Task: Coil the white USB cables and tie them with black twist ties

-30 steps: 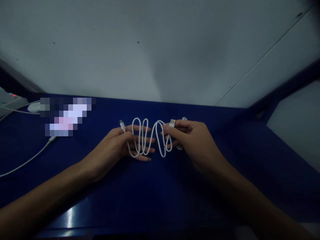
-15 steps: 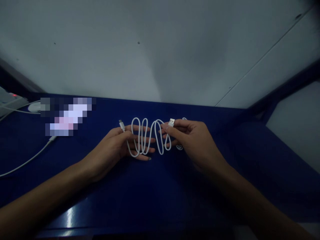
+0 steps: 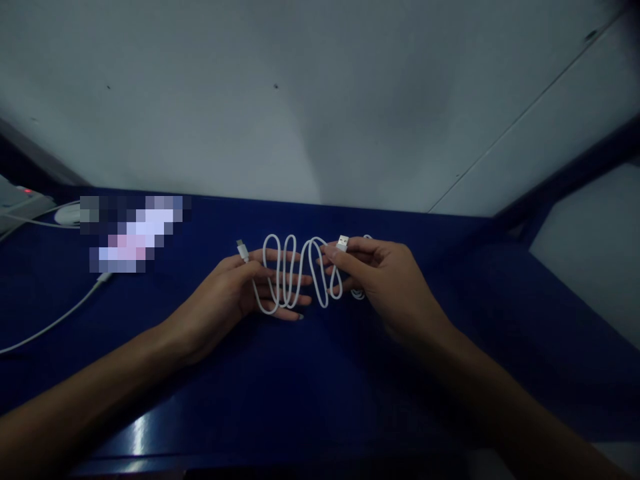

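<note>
A white USB cable hangs in zigzag loops between my two hands, above a blue table. My left hand pinches it by the small plug, which points up past the thumb. The other fingers of that hand stretch out behind the loops. Between thumb and forefinger, my right hand grips the end with the larger USB-A plug, its metal tip facing up. Partly hidden behind the right hand is another white coiled cord.
On the left of the blue table lies a pixelated bright device with a white cord attached. Behind it, at the far left, stands a pale box with a red light and cords. A grey wall rises behind the table.
Hardly anything differs. Both hands keep their hold on the cable, and the view has shifted very slightly.
</note>
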The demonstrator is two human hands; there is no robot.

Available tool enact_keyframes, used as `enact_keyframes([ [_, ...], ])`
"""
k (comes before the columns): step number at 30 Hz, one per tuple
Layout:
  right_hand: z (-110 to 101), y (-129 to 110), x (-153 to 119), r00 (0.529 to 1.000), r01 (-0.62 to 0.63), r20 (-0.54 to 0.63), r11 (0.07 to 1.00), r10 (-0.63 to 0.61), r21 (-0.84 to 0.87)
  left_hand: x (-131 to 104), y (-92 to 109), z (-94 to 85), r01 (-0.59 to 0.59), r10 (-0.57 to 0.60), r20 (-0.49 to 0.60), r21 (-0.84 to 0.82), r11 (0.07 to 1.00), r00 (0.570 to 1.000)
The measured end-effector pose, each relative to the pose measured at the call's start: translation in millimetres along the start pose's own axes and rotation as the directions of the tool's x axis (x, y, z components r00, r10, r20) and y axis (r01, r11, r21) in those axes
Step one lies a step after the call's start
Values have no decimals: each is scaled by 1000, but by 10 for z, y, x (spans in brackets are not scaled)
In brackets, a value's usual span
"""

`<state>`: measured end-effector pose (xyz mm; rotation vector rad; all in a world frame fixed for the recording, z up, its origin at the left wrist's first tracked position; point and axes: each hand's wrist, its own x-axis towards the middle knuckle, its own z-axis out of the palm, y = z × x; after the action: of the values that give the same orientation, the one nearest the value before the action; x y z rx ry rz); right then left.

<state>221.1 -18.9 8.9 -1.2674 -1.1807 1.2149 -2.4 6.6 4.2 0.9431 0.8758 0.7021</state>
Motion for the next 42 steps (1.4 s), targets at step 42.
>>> enact_keyframes([
  [42, -23, 11, 0, 1000, -20, -5, 1000, 20, 7, 11, 32, -42, -28, 26, 65, 32, 999, 998],
])
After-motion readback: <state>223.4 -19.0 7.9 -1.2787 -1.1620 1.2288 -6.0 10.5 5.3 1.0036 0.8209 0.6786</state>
